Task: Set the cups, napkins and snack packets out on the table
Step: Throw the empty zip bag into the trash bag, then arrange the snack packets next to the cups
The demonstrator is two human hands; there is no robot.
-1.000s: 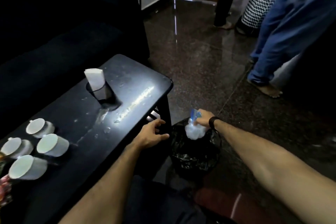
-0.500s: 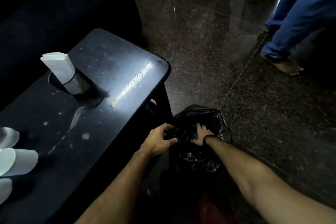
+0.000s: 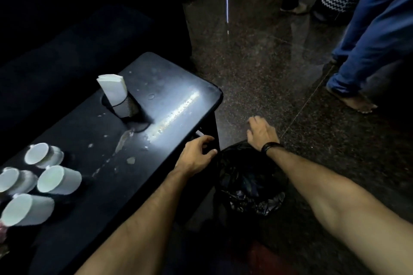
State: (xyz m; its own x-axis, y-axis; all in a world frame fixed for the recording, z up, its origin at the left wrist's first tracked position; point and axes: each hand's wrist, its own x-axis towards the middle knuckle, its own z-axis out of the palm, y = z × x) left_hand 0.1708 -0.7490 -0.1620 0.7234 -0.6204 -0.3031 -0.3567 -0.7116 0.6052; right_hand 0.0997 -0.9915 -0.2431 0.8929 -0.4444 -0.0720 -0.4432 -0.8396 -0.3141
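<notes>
Bag (image 3: 248,183) contents too dark | hands (image 3: 262,133) empty | cups (image 3: 58,179) cut off left

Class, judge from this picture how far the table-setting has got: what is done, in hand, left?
Done: four cups and napkins on the table. In hand: nothing; left hand at the bag rim, right hand empty above it. Left: snack packets.

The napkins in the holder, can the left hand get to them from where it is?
Probably yes. The left hand is at the table's near edge, open and empty, and the dark top between it and the napkins looks bare. The cups lie off to the side.
</notes>
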